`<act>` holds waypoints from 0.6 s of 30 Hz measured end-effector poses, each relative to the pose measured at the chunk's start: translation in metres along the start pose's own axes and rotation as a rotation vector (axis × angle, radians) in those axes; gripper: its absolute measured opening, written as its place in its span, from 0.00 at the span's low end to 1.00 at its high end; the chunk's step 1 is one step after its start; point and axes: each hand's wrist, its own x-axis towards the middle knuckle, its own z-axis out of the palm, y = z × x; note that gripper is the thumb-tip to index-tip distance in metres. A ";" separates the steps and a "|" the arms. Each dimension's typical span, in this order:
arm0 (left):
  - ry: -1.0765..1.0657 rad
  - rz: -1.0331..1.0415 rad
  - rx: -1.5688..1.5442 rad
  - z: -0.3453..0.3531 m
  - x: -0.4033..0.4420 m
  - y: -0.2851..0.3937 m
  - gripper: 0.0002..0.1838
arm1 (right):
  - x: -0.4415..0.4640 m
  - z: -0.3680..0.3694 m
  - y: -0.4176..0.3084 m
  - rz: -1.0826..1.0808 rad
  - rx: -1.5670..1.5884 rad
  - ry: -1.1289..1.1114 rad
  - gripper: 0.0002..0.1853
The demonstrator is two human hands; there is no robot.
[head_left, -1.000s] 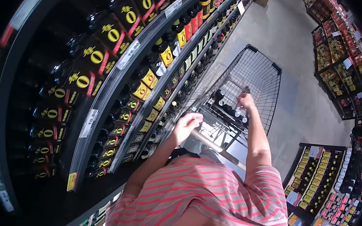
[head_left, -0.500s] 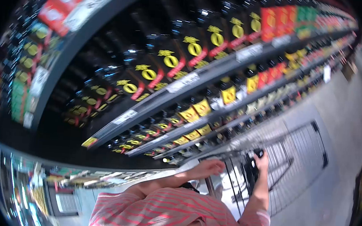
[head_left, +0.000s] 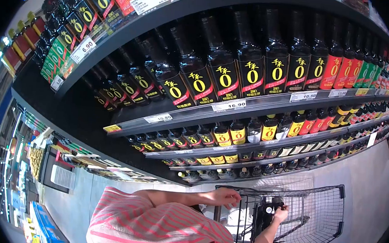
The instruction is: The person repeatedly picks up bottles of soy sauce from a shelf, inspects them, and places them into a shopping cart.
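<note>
My left hand (head_left: 226, 197) is loosely curled with its fingers a little apart, close to the handle end of the wire shopping cart (head_left: 326, 192); nothing shows in it. Over the cart basket, my right hand (head_left: 281, 214) is closed on a dark bottle (head_left: 277, 204), whose lower part is hard to make out. More dark bottles (head_left: 268, 210) with pale caps sit together inside the cart, just beside that hand. Rows of dark bottles with black and yellow labels (head_left: 226, 77) stand on the shelf ahead.
Long shelves (head_left: 190, 113) with price tags curve across the view above the cart. Red-labelled bottles (head_left: 334, 68) stand farther right on them. A blue box display (head_left: 48, 226) is at the lower left. Grey floor (head_left: 88, 209) shows between it and my striped shirt.
The view has swung left toward the shelves, so the cart now appears at the lower right. My right hand has stayed over the cart and its bottles.
</note>
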 end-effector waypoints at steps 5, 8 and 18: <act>0.002 0.027 -0.007 0.001 0.001 -0.006 0.15 | 0.033 0.039 0.076 0.006 0.171 0.016 0.14; 0.016 0.054 -0.007 0.001 0.001 -0.008 0.15 | 0.031 0.022 0.073 0.000 0.312 -0.008 0.13; -0.021 0.132 -0.004 0.002 -0.005 -0.008 0.16 | -0.015 -0.129 0.040 -0.476 -0.033 0.345 0.12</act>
